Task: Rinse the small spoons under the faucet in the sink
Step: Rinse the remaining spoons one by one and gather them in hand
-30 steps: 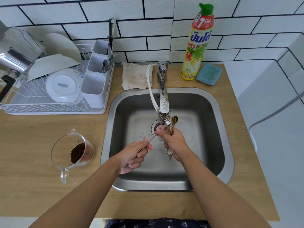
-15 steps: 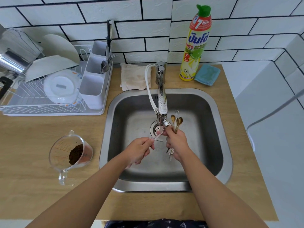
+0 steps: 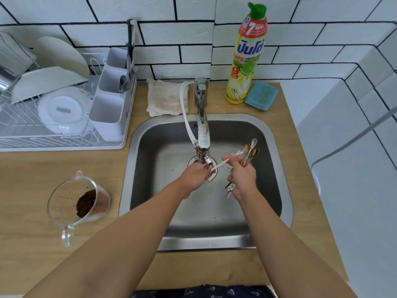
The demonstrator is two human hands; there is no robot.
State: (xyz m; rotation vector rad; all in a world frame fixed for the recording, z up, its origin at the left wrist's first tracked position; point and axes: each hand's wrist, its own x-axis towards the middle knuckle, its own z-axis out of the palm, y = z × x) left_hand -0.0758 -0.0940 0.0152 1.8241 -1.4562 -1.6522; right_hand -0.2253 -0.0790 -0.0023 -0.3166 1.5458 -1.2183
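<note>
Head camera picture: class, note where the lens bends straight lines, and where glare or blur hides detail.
Head view: wide-angle distortion bows the tile lines and the worktop edges; soft, even light, with bright sheen on the faucet and sink rim; the left hand under the spout and the single spoon look slightly smeared.

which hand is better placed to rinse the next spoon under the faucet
Probably the left hand: it sits right under the faucet spout. The right hand is off to the side, gripping the spoons.
</note>
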